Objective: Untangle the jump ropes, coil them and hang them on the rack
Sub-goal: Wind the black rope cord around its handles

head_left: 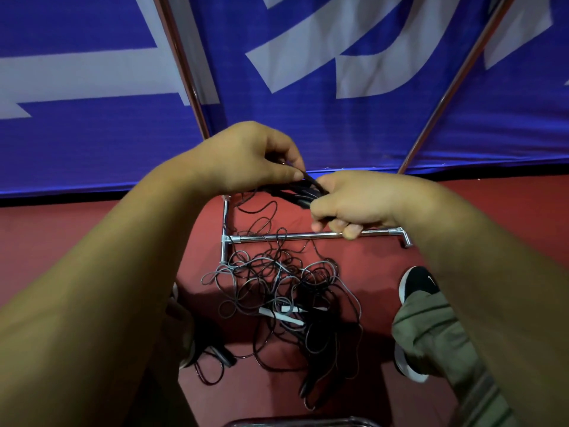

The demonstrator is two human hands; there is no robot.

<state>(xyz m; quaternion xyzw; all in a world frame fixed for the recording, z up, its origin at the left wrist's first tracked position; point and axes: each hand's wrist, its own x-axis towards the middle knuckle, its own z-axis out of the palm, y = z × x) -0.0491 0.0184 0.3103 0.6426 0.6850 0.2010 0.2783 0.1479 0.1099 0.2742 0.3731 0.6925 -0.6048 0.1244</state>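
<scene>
My left hand [246, 158] pinches one end of the black rope handles [303, 192] that my right hand [354, 201] grips with curled fingers, above the tangled jump ropes [283, 291] lying on the red floor [92, 235] beside the rack bar [277, 237].

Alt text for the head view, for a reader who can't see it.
The left hand pinches and the right hand grips a black rope bundle held between them. Below, a tangle of ropes lies on the red floor by a chrome rack bar, with a blue banner behind.
</scene>
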